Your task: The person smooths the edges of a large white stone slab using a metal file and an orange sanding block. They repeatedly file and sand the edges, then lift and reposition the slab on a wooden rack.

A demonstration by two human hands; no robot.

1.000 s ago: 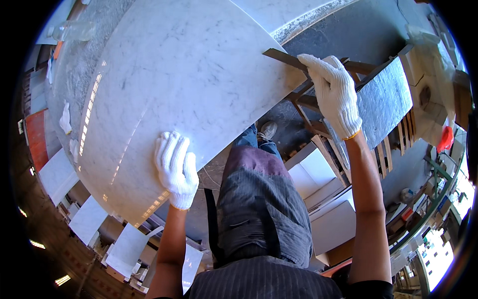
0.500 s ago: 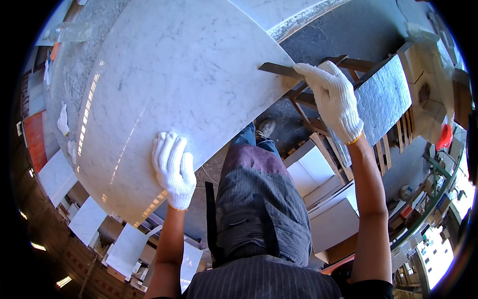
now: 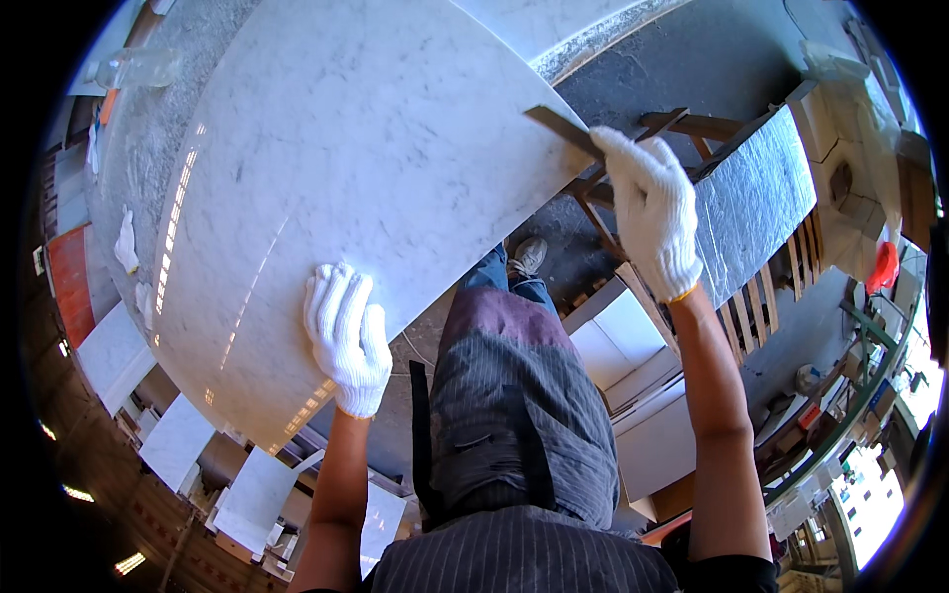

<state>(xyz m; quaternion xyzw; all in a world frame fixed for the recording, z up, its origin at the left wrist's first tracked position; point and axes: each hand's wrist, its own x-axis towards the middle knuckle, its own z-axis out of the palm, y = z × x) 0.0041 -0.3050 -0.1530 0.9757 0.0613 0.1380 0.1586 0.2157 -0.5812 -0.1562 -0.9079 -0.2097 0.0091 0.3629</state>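
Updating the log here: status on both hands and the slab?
Left hand open on marbled slab. Right hand holding dark strip at slab corner. Wooden frame close by.

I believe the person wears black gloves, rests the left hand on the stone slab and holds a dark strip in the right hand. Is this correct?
Not fully: the gloves are white, not black, as the head view shows. The left hand does rest on the stone slab, and the right hand holds a dark strip.
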